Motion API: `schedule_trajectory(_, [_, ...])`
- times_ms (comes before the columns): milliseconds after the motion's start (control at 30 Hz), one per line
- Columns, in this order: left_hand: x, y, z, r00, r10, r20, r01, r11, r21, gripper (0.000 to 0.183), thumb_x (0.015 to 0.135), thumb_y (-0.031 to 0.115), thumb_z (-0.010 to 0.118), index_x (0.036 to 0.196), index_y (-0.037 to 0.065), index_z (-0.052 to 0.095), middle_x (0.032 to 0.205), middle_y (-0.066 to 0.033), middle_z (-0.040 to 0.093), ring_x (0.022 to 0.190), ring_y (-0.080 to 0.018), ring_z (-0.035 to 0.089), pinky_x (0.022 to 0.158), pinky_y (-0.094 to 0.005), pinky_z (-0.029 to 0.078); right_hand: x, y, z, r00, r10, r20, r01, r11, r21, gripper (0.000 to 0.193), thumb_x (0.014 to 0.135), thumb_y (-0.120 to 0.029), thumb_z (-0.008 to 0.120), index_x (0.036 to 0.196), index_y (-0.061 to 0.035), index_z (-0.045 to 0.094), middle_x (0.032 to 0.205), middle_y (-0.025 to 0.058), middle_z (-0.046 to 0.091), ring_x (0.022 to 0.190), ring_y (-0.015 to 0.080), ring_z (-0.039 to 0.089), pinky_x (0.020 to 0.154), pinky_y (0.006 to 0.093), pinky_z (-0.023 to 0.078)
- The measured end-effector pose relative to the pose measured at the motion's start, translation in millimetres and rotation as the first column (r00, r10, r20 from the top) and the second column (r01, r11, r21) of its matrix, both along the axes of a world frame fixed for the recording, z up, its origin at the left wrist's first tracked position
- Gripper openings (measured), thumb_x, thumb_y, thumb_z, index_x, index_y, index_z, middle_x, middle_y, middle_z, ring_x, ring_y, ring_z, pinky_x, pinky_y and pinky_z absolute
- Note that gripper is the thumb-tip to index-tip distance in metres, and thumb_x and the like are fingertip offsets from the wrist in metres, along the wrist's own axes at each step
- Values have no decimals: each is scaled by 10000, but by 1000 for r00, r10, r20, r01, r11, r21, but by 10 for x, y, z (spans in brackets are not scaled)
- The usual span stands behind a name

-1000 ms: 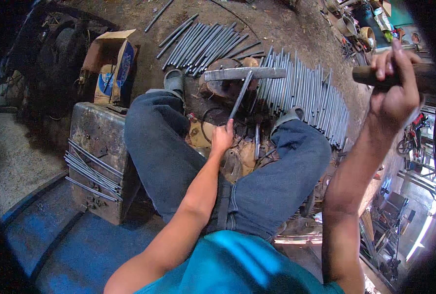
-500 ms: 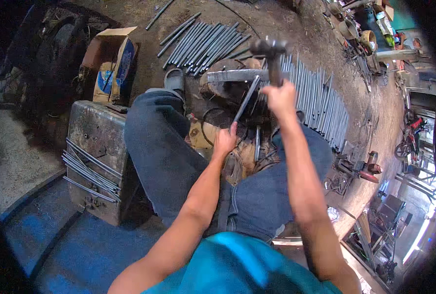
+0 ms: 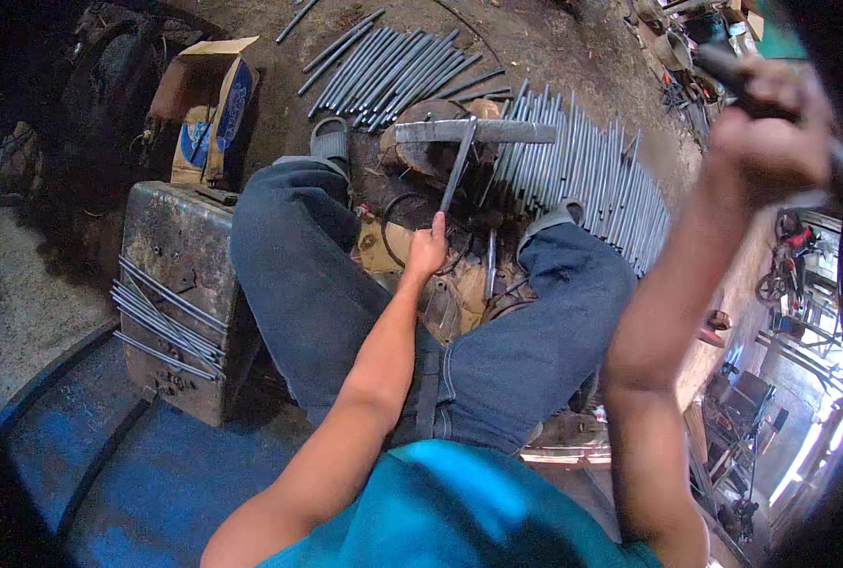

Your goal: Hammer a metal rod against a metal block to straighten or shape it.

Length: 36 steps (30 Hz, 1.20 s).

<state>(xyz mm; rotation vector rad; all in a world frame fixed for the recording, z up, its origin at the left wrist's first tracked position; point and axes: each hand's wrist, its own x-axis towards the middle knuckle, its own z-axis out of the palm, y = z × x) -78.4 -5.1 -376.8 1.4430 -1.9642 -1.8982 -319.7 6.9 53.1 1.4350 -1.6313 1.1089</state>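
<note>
My left hand (image 3: pixel 425 253) is closed around the lower end of a grey metal rod (image 3: pixel 457 173), thumb stretched along it. The rod slants up and away from me, its far end against a flat steel bar (image 3: pixel 521 132). That bar lies across a round wooden block (image 3: pixel 412 156) between my feet. Raised high at the right, my right hand (image 3: pixel 772 142) grips a hammer by its dark handle (image 3: pixel 722 68). Motion blurs this hand, and the hammer's head is hard to make out near the dark rim of the picture.
Cut rods (image 3: pixel 388 76) lie on the dirt floor beyond the block, and a dense row of longer rods (image 3: pixel 582 180) at its right. A battered metal box (image 3: pixel 175 222) at my left carries several thin rods. Behind it stands an open carton (image 3: pixel 237 99). Cluttered tools line the far right.
My right hand has swung the hammer up and to the right, away from the steel bar. My left hand still holds the rod against the bar, nearly in place.
</note>
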Motion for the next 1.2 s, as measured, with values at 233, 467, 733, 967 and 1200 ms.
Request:
schedule_trajectory(233, [-17,-4,5,999,28,32,-27,999,-30,788,957,581,301,733,-106,615,701,-343,556,770,-492,604,718,-512,438,939,367,-2997,-265,-407,874,87,893,442,73,715,21,639,762,6,586,583,98,557,404,150,498,374,304,404])
schedule_trajectory(467, [68,-66,30,1000,6,5,-6,996,-89,707,936,572,412,741,-81,603,665,-283,557,691,-375,611,681,-459,441,47,565,-1038,329,-267,906,174,960,219,192,713,-42,730,751,-35,542,616,28,537,432,121,483,409,261,382])
schedule_trajectory(733, [58,-117,813,960,-72,-272,60,997,-55,487,873,419,629,676,-25,584,513,-33,447,527,-106,410,507,-314,342,476,988,-1115,192,328,925,75,935,-347,124,802,-13,657,844,-37,543,659,25,508,566,141,525,529,298,440])
schedule_trajectory(967, [74,-271,1884,829,-121,-546,-98,930,-354,279,849,205,673,694,-8,581,501,-64,439,477,-98,411,466,-313,339,794,1720,-2461,-409,-161,898,60,977,203,121,785,-63,648,737,-62,538,549,24,477,424,159,468,421,321,389])
schedule_trajectory(1200, [68,-448,2272,837,-288,-464,150,938,-312,402,923,180,585,598,27,402,549,41,306,539,-66,288,483,-296,237,600,1732,-2818,-803,46,594,85,996,38,196,781,-129,664,756,-108,471,590,11,451,512,153,466,501,334,423])
